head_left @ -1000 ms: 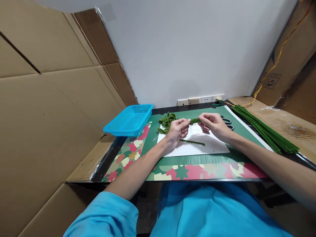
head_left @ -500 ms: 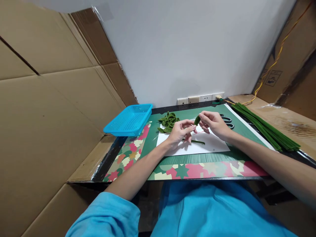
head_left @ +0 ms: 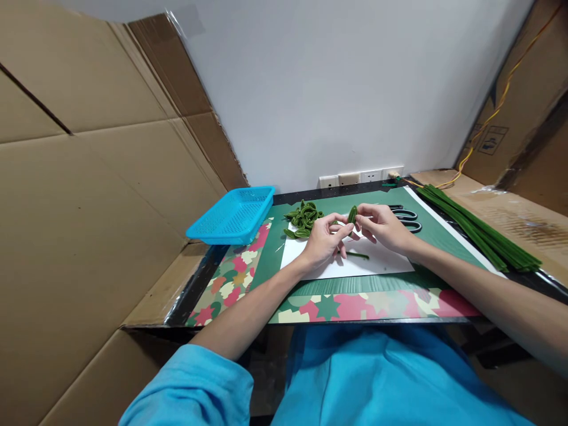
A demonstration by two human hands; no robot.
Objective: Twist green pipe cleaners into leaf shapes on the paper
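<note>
On my feed, both hands meet near the middle of the frame, just right of centre. I see the left hand (head_left: 326, 239) with its thumb and forefinger pinched on the lower end of a green fuzzy leaf-shaped piece (head_left: 352, 215), which stands nearly upright above a white sheet (head_left: 381, 267). The right hand (head_left: 382, 228) has its thumb and fingertips closed against the piece's right side. Just left of them I have a pile of green loops (head_left: 304, 216); below, a short green stem (head_left: 358, 255) lies on the sheet. Black-handled scissors (head_left: 413, 226) sit beyond the right hand, a green stem bundle (head_left: 479, 231) at frame right, and a blue basket (head_left: 235, 216) left of centre.
</note>
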